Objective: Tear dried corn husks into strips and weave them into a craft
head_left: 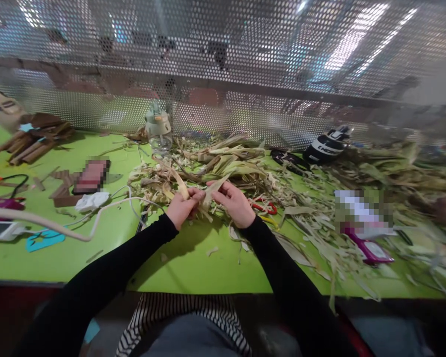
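Observation:
Both hands meet over the green table (pixel 208 267), in front of a heap of dried, pale husk leaves (pixel 226 161). My left hand (pixel 184 207) is closed, its thumb and fingers pinching husk strips (pixel 180 184), one of which sticks up and back. Close beside it, my right hand (pixel 236 202) is closed on a broad pale husk piece (pixel 215 187) that fans upward between the hands. Short frayed ends hang below the fingertips. Red-handled scissors (pixel 265 206) lie just right of my right hand, partly under husk scraps.
A clear bottle (pixel 159 129) and a black bottle (pixel 327 145) stand behind, near a perforated metal screen (pixel 208 99). At left are a phone (pixel 91 176), a white plug (pixel 91 202) and cables. Husk scraps and a purple tool (pixel 371 248) lie at right.

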`<state>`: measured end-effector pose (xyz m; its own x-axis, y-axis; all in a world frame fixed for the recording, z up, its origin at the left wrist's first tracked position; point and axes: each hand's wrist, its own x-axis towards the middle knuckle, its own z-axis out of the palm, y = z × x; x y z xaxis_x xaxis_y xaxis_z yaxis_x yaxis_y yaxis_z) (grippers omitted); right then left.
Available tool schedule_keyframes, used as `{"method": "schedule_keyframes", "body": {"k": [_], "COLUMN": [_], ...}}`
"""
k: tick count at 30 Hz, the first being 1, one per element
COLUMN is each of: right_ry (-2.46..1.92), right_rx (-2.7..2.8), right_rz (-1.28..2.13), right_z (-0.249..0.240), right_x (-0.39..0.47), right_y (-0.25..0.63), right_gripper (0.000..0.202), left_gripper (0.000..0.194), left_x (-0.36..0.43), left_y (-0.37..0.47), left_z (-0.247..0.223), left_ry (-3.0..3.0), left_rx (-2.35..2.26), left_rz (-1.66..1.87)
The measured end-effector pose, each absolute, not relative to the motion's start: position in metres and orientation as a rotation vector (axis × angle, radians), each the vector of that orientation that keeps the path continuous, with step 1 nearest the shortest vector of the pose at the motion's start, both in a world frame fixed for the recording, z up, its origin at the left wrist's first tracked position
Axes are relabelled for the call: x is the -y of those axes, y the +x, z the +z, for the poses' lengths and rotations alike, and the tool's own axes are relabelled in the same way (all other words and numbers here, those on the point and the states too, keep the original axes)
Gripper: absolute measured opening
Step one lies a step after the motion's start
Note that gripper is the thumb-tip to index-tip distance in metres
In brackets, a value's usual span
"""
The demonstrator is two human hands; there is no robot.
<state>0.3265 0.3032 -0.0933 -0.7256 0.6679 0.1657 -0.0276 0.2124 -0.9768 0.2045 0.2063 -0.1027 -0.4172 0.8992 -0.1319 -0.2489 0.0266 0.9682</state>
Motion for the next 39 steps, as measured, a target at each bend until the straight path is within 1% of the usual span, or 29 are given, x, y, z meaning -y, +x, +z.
{"method": "schedule_keyframes", "body": {"k": [2, 7, 9, 13, 14, 16, 19, 24, 29, 31, 32, 36, 38, 39], "right_ry": [-0.642, -0.741, -0.757, -0.724, -0.709, -0.686, -0.672, -0.623, -0.628, -0.642, -0.658, -0.651, -0.575, -0.539], "right_rx": [1.828, 1.640, 1.598, 1.458, 1.435, 1.439, 1.484, 1.509, 1.664, 1.798, 1.874, 2.196, 2.343, 2.398], "right_rz": [1.557, 1.513, 1.487, 1.440, 1.458, 1.537, 1.614, 1.567, 1.447, 1.304, 1.176, 0.420, 0.126, 0.051], "right_z": [-0.095, -0.097, -0.096, -0.089, -0.087, -0.082, -0.077, -0.078, -0.082, -0.084, -0.086, -0.095, -0.100, -0.101], "right_x": [-0.303, -0.304, -0.306, -0.309, -0.309, -0.307, -0.303, -0.299, -0.299, -0.295, -0.292, -0.273, -0.266, -0.265], "right_y": [0.325, 0.322, 0.322, 0.325, 0.326, 0.328, 0.332, 0.333, 0.331, 0.331, 0.330, 0.326, 0.324, 0.323], "right_gripper": [0.022, 0.028, 0.028, 0.028, 0.028, 0.028, 0.028, 0.025, 0.022, 0.019, 0.017, 0.009, 0.014, 0.017], "left_gripper": [0.025, 0.030, 0.029, 0.012, 0.012, 0.021, 0.025, 0.012, 0.006, 0.004, 0.005, 0.014, 0.021, 0.023], "left_x": [-0.206, -0.205, -0.205, -0.206, -0.206, -0.206, -0.206, -0.207, -0.207, -0.206, -0.205, -0.204, -0.204, -0.204], "left_y": [0.205, 0.206, 0.205, 0.201, 0.200, 0.197, 0.196, 0.200, 0.205, 0.206, 0.206, 0.210, 0.211, 0.211], "left_z": [-0.103, -0.105, -0.106, -0.104, -0.102, -0.099, -0.094, -0.095, -0.099, -0.098, -0.098, -0.098, -0.100, -0.101], "left_ry": [0.802, 0.931, 0.931, 0.712, 0.625, 0.482, 0.371, 0.389, 0.475, 0.500, 0.511, 0.514, 0.481, 0.450], "left_rx": [-1.411, -1.335, -1.288, -1.133, -1.069, -0.960, -0.950, -1.056, -1.115, -1.164, -1.180, -1.186, -1.164, -1.151], "left_rz": [1.536, 1.264, 1.201, 1.229, 1.244, 1.269, 1.317, 1.435, 1.464, 1.456, 1.455, 1.517, 1.550, 1.561]}}
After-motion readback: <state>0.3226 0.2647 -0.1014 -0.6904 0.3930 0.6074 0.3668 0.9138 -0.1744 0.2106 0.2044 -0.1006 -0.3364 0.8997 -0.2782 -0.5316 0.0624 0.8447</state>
